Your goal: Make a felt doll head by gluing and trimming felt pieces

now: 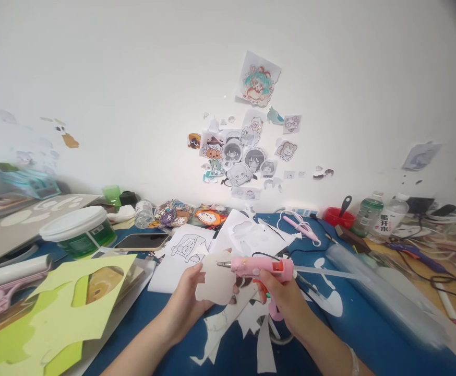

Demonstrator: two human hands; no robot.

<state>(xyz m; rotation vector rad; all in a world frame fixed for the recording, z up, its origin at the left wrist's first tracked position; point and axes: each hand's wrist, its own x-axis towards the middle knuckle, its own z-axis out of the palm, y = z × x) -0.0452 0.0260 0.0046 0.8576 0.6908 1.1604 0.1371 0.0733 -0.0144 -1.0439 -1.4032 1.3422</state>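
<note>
My left hand [192, 292] grips a pale cardboard cutout [215, 284] with a rounded outline, thumb on its near face. In my right hand [280, 295] is a pink hot glue gun [261, 267], fingers wrapped round its handle. Its metal nozzle points left and lies in front of the cutout's upper part; whether it touches cannot be made out. A long clear glue stick [325, 271] sticks out of the gun's back. White paper scraps [247, 313] lie below both hands. Just beyond is a sheet with a line drawing [189, 249].
Yellow cut paper [106, 308] and a pink-handled lint roller [12, 279] lie left, near a white-lidded tub [81, 230] and a phone [142, 241]. To the right are a clear plastic sleeve [384, 297], two bottles [388, 219] and a red bowl [332, 216]. Cables cross the blue mat [353, 324].
</note>
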